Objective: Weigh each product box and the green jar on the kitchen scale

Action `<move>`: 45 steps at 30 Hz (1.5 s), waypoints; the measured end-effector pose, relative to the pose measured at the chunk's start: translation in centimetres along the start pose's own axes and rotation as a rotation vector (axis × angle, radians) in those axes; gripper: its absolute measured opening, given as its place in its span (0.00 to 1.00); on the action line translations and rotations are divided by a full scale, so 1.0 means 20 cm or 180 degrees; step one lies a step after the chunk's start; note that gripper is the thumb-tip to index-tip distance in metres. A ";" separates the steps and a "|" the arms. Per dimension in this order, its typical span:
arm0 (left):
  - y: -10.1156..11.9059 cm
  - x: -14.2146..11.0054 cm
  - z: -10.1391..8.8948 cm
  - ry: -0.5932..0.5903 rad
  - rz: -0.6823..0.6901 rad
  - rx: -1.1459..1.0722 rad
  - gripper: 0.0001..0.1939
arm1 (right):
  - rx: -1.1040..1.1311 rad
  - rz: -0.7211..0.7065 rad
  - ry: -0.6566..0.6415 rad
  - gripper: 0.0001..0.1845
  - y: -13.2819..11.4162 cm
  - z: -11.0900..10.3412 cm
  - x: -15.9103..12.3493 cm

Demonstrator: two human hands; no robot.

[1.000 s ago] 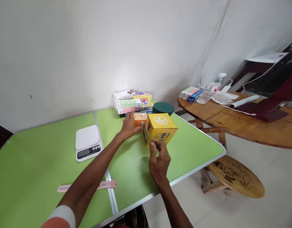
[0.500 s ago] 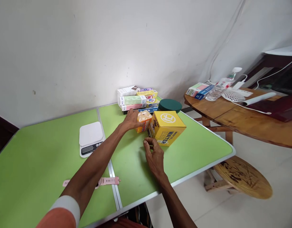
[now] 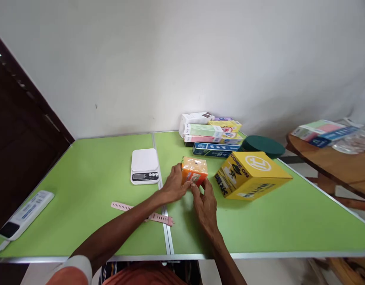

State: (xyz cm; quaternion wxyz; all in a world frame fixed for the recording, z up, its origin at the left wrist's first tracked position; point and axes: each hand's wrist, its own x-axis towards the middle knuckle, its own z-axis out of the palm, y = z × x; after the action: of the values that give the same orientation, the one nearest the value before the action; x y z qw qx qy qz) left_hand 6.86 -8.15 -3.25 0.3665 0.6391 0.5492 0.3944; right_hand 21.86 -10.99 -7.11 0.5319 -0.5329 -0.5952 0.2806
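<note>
An orange plastic-wrapped pack (image 3: 194, 171) stands on the green table between my two hands. My left hand (image 3: 176, 183) is closed round its left side, the thumb across the near face. At the pack's lower right, my right hand (image 3: 205, 198) grips with thumb and fingers; part of its fingers is hidden behind the pack. Close on the right is a yellow box (image 3: 253, 176) with printed lettering. A white kitchen scale (image 3: 145, 166) lies to the left. In front of the scale, a pink watch strap (image 3: 161, 218) passes partly under my left forearm.
Behind the pack, several cartons (image 3: 203, 130) are stacked by the wall, with a blue box (image 3: 216, 149) in front. A round dark green lid (image 3: 262, 145) is behind the yellow box. A white power bank (image 3: 26, 213) with a cable lies far left. A wooden table (image 3: 342, 158) stands right.
The orange pack has come away from the yellow box, toward me, with my left hand on it. My right hand has joined it there. The view has turned left.
</note>
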 end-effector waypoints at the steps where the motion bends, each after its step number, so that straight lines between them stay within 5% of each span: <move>1: 0.01 -0.01 0.01 0.0059 -0.0037 -0.0005 0.37 | -0.0072 0.0032 -0.0004 0.31 -0.02 0.00 0.00; 5: 0.07 -0.02 -0.07 0.0361 -0.0016 0.0130 0.30 | -0.0048 -0.0015 -0.0091 0.32 -0.16 0.05 0.04; 10: 0.10 -0.05 -0.36 0.1241 0.0289 0.0551 0.28 | 0.0323 -0.0564 -0.0348 0.26 -0.40 0.27 0.13; 15: -0.04 -0.08 -0.70 0.1783 0.0212 0.0922 0.24 | 0.0656 -0.0738 -0.1025 0.22 -0.53 0.56 0.24; 20: -0.20 -0.10 -0.80 0.1802 -0.0179 0.0969 0.19 | 0.0582 -0.0577 -0.1541 0.24 -0.51 0.70 0.28; 27: -0.26 -0.06 -0.76 0.1661 -0.0131 0.0817 0.20 | 0.0340 -0.0485 -0.1453 0.28 -0.45 0.69 0.29; 30: -0.28 -0.09 -0.79 0.1526 -0.0076 0.0618 0.26 | 0.0414 -0.0411 -0.1450 0.30 -0.41 0.67 0.31; 34: -0.34 -0.19 -0.87 0.1445 -0.0311 0.0193 0.36 | 0.0213 -0.0222 -0.0961 0.33 -0.26 0.56 0.34; 40: -0.52 -0.31 -0.91 0.1719 -0.0714 0.0033 0.19 | -0.0717 -0.0840 -0.0851 0.21 0.04 0.32 0.25; 45: -0.60 -0.32 -0.88 0.1938 -0.0529 0.0173 0.14 | -0.0975 -0.1327 -0.0791 0.16 0.11 0.28 0.16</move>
State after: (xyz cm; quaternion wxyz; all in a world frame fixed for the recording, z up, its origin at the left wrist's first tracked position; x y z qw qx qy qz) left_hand -14.68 -12.33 -7.34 0.1989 0.4542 0.6943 0.5216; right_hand 17.94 -6.04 -9.61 0.4144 -0.4348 -0.7880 0.1351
